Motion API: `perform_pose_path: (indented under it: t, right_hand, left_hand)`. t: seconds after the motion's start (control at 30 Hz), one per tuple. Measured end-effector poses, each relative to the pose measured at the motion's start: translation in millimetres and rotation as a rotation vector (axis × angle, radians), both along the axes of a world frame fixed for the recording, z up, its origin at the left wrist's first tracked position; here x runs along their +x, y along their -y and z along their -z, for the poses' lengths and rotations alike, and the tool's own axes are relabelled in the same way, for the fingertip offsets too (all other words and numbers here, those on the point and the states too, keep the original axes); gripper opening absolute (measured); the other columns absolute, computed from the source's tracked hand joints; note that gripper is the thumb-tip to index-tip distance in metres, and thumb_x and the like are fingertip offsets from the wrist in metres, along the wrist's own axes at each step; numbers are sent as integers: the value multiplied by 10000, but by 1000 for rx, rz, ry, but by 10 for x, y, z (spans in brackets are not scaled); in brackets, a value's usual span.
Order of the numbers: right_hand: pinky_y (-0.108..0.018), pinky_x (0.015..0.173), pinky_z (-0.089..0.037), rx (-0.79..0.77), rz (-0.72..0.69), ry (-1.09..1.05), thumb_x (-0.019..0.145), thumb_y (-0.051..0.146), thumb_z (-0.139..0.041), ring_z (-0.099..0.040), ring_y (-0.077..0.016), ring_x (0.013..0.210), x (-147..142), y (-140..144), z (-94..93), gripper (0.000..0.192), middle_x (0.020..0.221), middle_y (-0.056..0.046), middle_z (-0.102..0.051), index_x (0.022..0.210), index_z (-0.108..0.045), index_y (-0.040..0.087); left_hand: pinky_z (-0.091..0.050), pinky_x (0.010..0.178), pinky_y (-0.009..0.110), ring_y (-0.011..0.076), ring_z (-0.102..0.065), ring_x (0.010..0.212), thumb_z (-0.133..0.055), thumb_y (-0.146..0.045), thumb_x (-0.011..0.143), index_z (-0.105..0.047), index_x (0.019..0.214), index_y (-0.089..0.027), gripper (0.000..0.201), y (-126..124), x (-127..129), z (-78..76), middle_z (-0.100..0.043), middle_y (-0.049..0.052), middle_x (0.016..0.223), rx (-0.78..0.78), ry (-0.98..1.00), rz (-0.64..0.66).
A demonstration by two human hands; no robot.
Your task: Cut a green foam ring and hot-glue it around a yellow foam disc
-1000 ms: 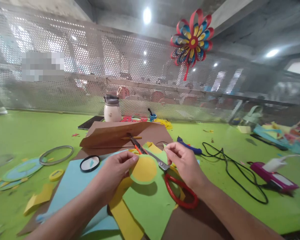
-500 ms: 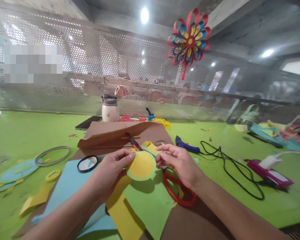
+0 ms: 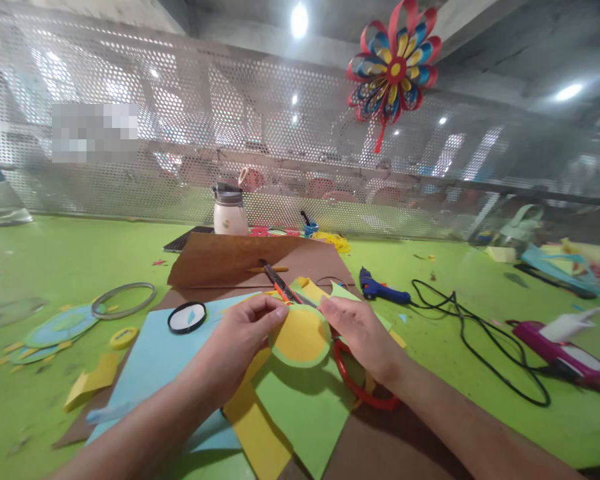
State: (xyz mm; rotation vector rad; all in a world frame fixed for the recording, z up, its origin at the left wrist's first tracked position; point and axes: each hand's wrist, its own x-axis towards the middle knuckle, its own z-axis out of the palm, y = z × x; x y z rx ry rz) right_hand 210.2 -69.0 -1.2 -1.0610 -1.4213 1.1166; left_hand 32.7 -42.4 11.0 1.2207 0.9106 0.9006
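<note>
A round paper disc (image 3: 300, 337), yellow with a green rim, is held up between both hands. My left hand (image 3: 253, 333) pinches its upper left edge with thumb and fingers. On the upper right edge, my right hand (image 3: 357, 330) grips it, thumb on top. Beneath the disc lie a green paper sheet (image 3: 305, 413), a yellow paper strip (image 3: 260, 433) and a light blue sheet (image 3: 150, 360). Red-handled scissors (image 3: 365, 387) rest partly under my right hand. Beyond the disc lies an orange and black utility knife (image 3: 276, 277).
A blue glue gun (image 3: 383, 290) lies to the right, its black cord running to a purple power strip (image 3: 563, 350). Left are a grey ring (image 3: 125, 303), a black ring (image 3: 187, 319) and yellow tape (image 3: 124, 338). A white jug (image 3: 230, 217) stands behind brown paper (image 3: 220, 263).
My right hand has closed from beside the disc onto its right edge. The disc now sits slightly farther right in view. The whole view has shifted a little.
</note>
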Motion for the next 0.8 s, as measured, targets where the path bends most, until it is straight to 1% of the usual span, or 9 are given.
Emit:
perform_pose_path:
  t: [0.1, 0.17, 0.23, 0.3, 0.4, 0.53, 0.6, 0.67, 0.8]
  right_hand:
    - [-206, 485, -347, 38, 2, 77, 845, 430, -545, -414, -91, 532, -41, 45, 2, 310, 591, 50, -468, 680, -564, 169]
    - [-201, 471, -329, 52, 21, 121, 849, 392, -549, -400, -92, 534, -62, 63, 11, 270, 592, 49, -466, 708, -581, 164]
    - [-201, 474, -327, 68, 42, 157, 853, 349, -550, -392, -94, 543, -73, 71, 18, 253, 593, 44, -466, 686, -578, 161]
    - [-202, 479, -316, 85, 45, 183, 849, 318, -556, -374, -95, 549, -72, 74, 21, 263, 583, 44, -451, 638, -554, 161]
    - [-205, 480, -308, 87, 9, 182, 849, 318, -553, -360, -94, 549, -59, 72, 19, 278, 582, 45, -435, 619, -532, 163]
    - [-216, 471, -321, 60, -34, 128, 888, 409, -469, -364, -94, 529, -46, 67, -10, 343, 592, 43, -415, 638, -506, 178]
    - [-225, 491, -337, 59, -18, 105, 916, 438, -395, -380, -100, 540, -44, 64, -31, 394, 600, 36, -422, 633, -495, 183]
    - [-230, 516, -355, 62, 7, 91, 933, 434, -353, -407, -107, 562, -44, 58, -40, 415, 615, 26, -448, 650, -518, 180]
    - [-229, 534, -380, 74, 44, 82, 901, 388, -460, -425, -109, 580, -46, 43, -6, 302, 638, 27, -470, 725, -572, 170]
  left_hand:
    - [-342, 513, 216, 101, -462, 538, -652, -350, 711, -606, 712, -180, 176, 62, 51, 8, -554, -34, 605, 31, -49, 7]
    - [-306, 488, 206, 86, -411, 504, -653, -335, 711, -601, 691, -181, 164, 83, 65, 14, -517, -50, 567, 55, -71, 11]
    - [-326, 510, 213, 102, -447, 543, -631, -349, 734, -608, 704, -184, 169, 83, 62, 17, -553, -33, 605, 60, -86, 65]
    - [-365, 566, 232, 139, -509, 637, -631, -361, 735, -621, 724, -184, 178, 69, 48, 19, -610, -1, 682, 62, -114, 135]
    - [-381, 600, 243, 159, -525, 688, -659, -359, 716, -634, 724, -182, 180, 47, 33, 25, -634, 16, 717, 71, -154, 188]
    - [-374, 560, 233, 133, -508, 613, -640, -389, 734, -621, 672, -172, 226, 44, 33, 35, -608, 5, 651, 30, -110, 134]
    - [-379, 552, 230, 132, -521, 600, -643, -391, 733, -613, 667, -174, 229, 41, 28, 35, -611, 3, 646, -21, -69, 101]
    - [-398, 563, 236, 142, -549, 612, -653, -383, 726, -613, 680, -180, 212, 32, 14, 31, -625, 5, 664, -78, -29, 108]
    - [-417, 581, 238, 155, -573, 653, -669, -359, 716, -621, 706, -183, 183, 14, -17, 25, -641, 13, 705, -103, -31, 115]
